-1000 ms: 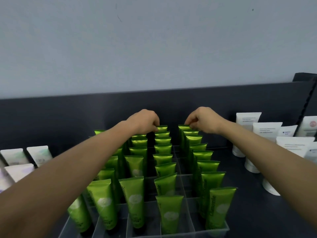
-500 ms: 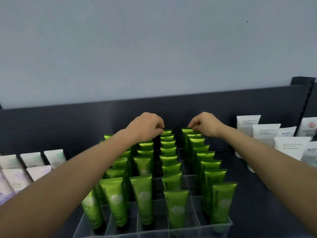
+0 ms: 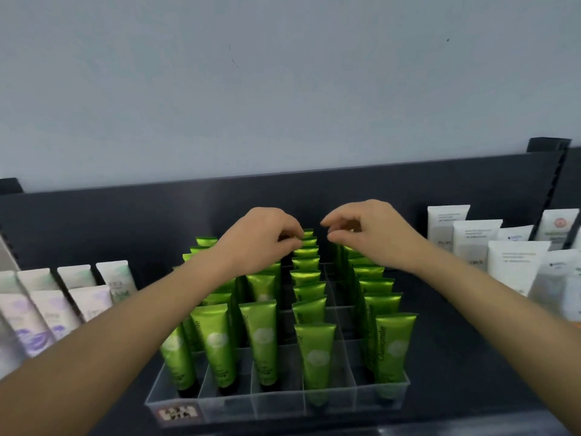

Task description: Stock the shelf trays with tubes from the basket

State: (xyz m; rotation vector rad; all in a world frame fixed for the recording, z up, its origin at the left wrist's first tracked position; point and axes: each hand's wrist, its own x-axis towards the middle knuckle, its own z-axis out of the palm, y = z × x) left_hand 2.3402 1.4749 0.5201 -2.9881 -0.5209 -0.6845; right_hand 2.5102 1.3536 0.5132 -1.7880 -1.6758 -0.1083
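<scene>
— What sort of place is this?

— A shop, I'd say. It's a dark display shelf (image 3: 456, 357) with a matching back panel (image 3: 125, 221) set against a plain pale wall (image 3: 283, 89).

— Why a shop rather than a storeroom?

— The goods face outward in rows. Identical green tubes (image 3: 316, 350) stand cap-down in a clear divided tray (image 3: 276, 404), one to a compartment, and a small printed sticker (image 3: 178, 413) sits on the tray's front left corner.

— Anything else?

— White tubes (image 3: 515, 265) are lined up to the right and pale lilac-printed tubes (image 3: 47, 309) to the left. At the right end a slotted upright (image 3: 553, 190) rises, the kind used on shop shelving.
</scene>
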